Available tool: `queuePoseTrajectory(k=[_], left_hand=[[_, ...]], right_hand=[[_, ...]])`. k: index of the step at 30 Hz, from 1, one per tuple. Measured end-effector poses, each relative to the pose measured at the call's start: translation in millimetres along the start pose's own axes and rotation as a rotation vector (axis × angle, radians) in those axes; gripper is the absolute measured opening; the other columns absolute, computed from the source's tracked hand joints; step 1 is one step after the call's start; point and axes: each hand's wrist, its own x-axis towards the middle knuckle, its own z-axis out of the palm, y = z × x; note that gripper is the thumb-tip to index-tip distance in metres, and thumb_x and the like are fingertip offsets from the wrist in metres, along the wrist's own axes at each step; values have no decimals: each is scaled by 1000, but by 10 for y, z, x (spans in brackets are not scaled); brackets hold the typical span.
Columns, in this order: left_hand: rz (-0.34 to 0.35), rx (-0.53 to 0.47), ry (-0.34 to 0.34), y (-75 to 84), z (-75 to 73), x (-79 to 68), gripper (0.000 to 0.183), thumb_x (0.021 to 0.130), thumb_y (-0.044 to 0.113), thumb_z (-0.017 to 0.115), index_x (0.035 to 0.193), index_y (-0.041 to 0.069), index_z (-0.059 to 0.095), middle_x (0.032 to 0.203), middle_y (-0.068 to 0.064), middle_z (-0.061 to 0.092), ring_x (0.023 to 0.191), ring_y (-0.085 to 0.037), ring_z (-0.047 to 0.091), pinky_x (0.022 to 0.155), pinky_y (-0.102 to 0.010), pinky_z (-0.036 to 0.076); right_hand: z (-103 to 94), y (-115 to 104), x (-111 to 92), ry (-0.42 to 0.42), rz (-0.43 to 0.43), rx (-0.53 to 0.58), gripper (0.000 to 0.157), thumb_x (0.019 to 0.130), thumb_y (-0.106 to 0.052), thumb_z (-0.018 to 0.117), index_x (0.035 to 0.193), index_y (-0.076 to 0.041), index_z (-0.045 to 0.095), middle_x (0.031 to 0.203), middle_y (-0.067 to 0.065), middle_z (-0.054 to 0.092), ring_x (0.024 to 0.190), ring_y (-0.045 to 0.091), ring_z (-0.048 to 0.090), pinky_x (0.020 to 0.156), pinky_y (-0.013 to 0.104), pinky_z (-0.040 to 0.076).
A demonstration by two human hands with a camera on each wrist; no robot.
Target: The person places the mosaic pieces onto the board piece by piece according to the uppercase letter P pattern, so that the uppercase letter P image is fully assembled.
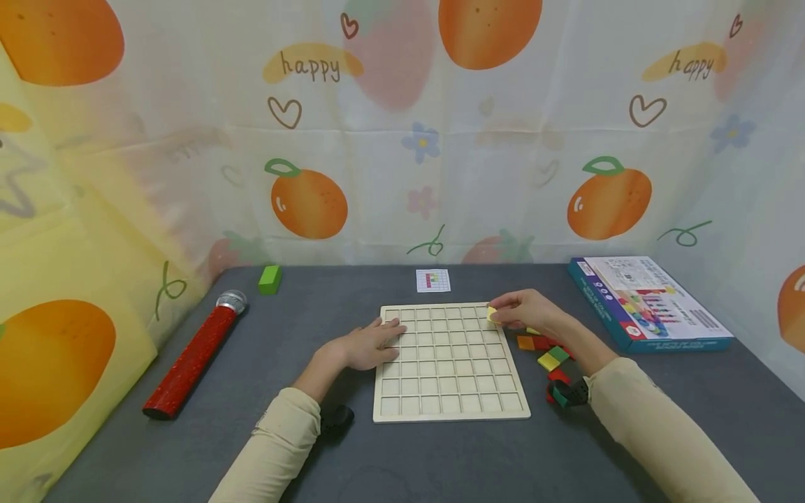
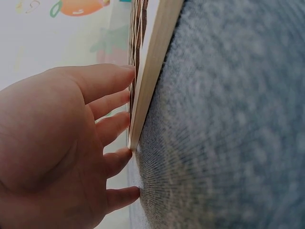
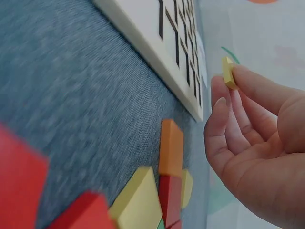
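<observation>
Pinching a small flat yellow tile [image 3: 228, 72] in the right grip [image 1: 531, 311], pale gridded wooden board [image 1: 446, 367] to its left. Left grip [image 1: 365, 346]: fingers spread, touching board edge. Angular coloured blocks [image 1: 549, 361] near right wrist.

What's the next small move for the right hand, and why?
Probably lower the yellow piece onto the far-right corner of the grid board: the right hand pinches it at that corner in the head view, the right wrist view shows it raised, and the left hand has fingers on the opposite side, which may steady things.
</observation>
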Motion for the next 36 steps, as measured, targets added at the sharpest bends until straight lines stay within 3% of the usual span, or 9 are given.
queuePoseTrajectory(k=[12, 21, 36], left_hand=[[0, -8, 5, -8, 11, 6, 54, 102, 26, 47, 151, 10, 30, 157, -10, 17, 143, -36, 6, 109, -59, 10], [-2, -6, 9, -21, 10, 10, 54, 102, 26, 48, 151, 12, 30, 157, -9, 17, 143, -34, 6, 109, -58, 10], [5, -12, 22, -22, 17, -3, 53, 101, 25, 48, 150, 10, 32, 156, -10, 19, 143, -35, 7, 108, -59, 12]], right_hand=[[130, -93, 114, -19, -49, -5, 38, 92, -9, 65, 125, 7, 58, 110, 14, 64, 96, 25, 64, 87, 39, 50], [233, -132, 212, -15, -62, -26, 33, 89, -7, 67, 119, 7, 63, 102, 13, 67, 88, 24, 65, 77, 36, 53], [365, -207, 262, -4, -95, -97, 27, 87, -9, 70, 111, 3, 68, 99, 10, 69, 84, 22, 66, 72, 34, 53]])
